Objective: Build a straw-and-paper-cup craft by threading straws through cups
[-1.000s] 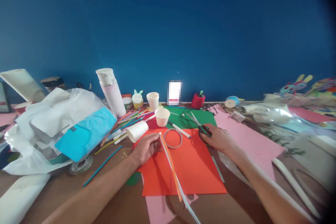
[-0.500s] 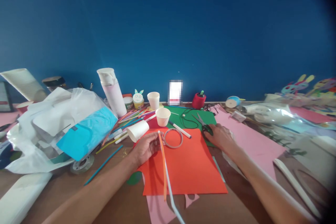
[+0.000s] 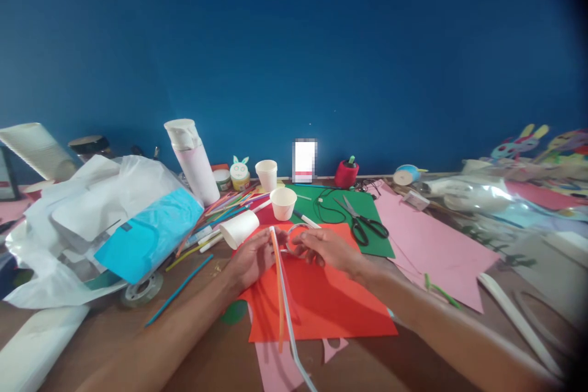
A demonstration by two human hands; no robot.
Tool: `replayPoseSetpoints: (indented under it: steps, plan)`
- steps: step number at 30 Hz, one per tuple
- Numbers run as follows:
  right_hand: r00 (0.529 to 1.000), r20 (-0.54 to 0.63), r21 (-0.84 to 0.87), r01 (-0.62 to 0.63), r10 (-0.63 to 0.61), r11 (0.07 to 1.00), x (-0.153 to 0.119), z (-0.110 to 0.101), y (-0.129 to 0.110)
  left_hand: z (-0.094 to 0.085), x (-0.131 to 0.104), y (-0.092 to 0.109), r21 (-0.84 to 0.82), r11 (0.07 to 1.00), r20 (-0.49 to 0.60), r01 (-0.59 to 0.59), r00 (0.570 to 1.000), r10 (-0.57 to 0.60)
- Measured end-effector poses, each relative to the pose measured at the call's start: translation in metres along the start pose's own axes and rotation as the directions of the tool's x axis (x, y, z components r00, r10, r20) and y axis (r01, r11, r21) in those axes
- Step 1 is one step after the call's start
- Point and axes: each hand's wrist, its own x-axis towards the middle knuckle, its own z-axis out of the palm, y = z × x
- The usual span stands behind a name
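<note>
My left hand (image 3: 254,259) is closed, pinching a thin orange straw (image 3: 280,303) and a white straw (image 3: 289,318) side by side. Their tops meet at the fingertips, and their lower ends hang toward me. My right hand (image 3: 324,249) has its fingers curled over a clear tape ring (image 3: 293,229), close to the left fingertips; part of the ring is hidden behind the fingers. Both hands are above an orange-red sheet (image 3: 331,312). Black-handled scissors (image 3: 359,220) lie open on a green sheet (image 3: 379,248), beyond the right hand.
A paper cup (image 3: 283,203) stands ahead, another cup (image 3: 239,228) lies tipped by my left hand. Several coloured straws and pens spread leftward. A plastic bag (image 3: 55,239) and a bottle (image 3: 195,171) stand left. Pink paper (image 3: 441,245) lies right. A blue wall closes the back.
My right hand has left the scissors on the green sheet and moved left to the tape ring. The left hand still pinches the straws in nearly the same spot.
</note>
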Motion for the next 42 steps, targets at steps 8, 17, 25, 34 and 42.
replayPoseSetpoints:
  steps: [8, 17, 25, 34, 42]
  plan:
    - [0.999, 0.045, 0.234, 0.001, -0.012, 0.972, 0.012, 0.038, 0.005, 0.007, -0.005, 0.001, 0.069, 0.998, 0.046, -0.001, 0.999, -0.003]
    - [0.996, -0.062, 0.191, 0.073, -0.062, 0.979, 0.015, 0.036, 0.016, -0.002, 0.005, -0.002, 0.032, 0.999, -0.051, -0.038, 0.998, 0.04]
    - [0.989, -0.109, 0.069, 0.106, -0.099, 0.992, 0.02, 0.036, 0.023, 0.002, 0.002, -0.002, 0.071, 0.997, -0.059, -0.033, 0.998, 0.038]
    - [0.988, -0.111, -0.017, 0.111, -0.112, 0.994, 0.02, 0.036, 0.023, 0.0, 0.004, -0.004, 0.068, 0.996, -0.074, -0.05, 0.996, 0.055]
    - [0.978, -0.129, -0.111, 0.152, -0.166, 0.982, 0.02, 0.036, 0.026, 0.001, 0.003, -0.005, 0.107, 0.992, -0.083, -0.07, 0.993, 0.079]
